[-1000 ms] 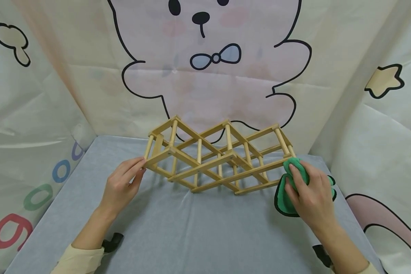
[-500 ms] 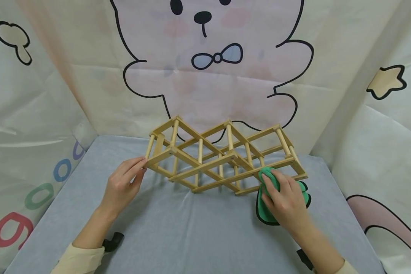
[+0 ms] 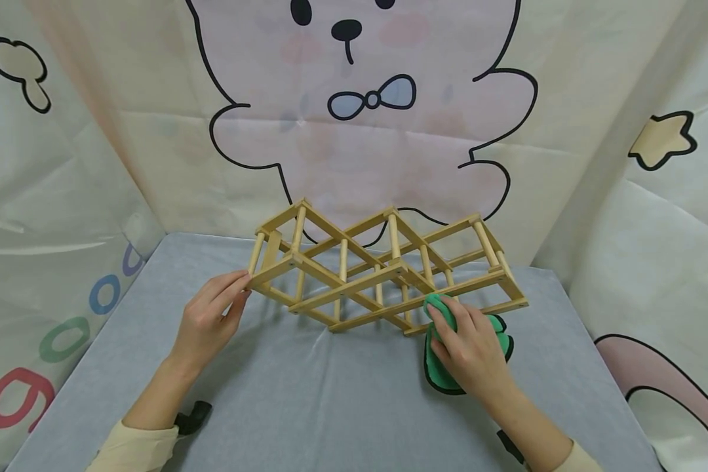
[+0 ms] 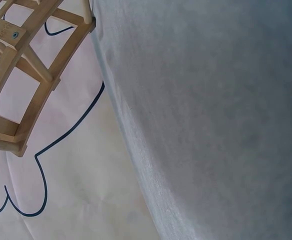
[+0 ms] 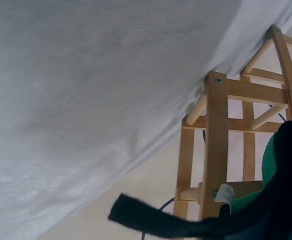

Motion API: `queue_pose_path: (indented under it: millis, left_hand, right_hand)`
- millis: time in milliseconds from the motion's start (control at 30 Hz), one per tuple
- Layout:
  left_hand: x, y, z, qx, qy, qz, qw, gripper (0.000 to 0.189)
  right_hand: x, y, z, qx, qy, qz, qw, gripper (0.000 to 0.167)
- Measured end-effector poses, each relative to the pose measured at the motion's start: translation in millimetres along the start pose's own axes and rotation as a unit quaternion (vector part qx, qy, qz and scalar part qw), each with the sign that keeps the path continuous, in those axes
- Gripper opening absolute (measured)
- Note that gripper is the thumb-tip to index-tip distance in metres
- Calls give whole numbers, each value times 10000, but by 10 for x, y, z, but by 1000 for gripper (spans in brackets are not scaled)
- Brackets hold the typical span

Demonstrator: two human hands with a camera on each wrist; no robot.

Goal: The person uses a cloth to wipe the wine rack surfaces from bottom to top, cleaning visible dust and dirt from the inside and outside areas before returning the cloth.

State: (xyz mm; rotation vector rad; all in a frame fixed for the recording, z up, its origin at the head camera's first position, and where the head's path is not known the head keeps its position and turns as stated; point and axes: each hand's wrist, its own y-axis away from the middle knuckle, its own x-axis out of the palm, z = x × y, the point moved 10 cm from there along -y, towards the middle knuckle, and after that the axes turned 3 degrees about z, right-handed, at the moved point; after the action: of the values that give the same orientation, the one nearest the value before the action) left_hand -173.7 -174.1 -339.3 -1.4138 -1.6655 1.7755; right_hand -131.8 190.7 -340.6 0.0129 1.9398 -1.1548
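A collapsible wooden lattice rack [image 3: 347, 288] of crossed slats and round dowels stands spread out across the table. My left hand [image 3: 208, 319] pinches its lower left corner between thumb and fingers. My right hand [image 3: 473, 351] grips a bunched green cloth [image 3: 438, 368] with dark edging. That cloth lies against the rack's lower front slat, right of centre. In the left wrist view the rack's end slats [image 4: 36, 106] fill the upper left, and the hand is mostly out of frame. A slat [image 5: 216, 140] and part of the green cloth [image 5: 269, 162] show in the right wrist view.
A grey-blue cloth covers the table [image 3: 330, 406]. Behind it hangs a printed backdrop [image 3: 377, 151] with a cartoon bear, and printed sheets [image 3: 678, 236] stand at both sides. A white tag [image 5: 224, 194] dangles beside the green cloth in the right wrist view.
My right hand has slid the green cloth leftward along the front slat, from the rack's right end towards the middle. The left hand and the rack have stayed put.
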Motion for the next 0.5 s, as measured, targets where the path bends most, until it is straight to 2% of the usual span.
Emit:
queue_pose_path:
  millis: [500]
  left_hand:
    - [11,2,5,-9,35,-23,10000,27]
  right_hand:
    - [-17,-366,135,-194,-81,-350,9992,32]
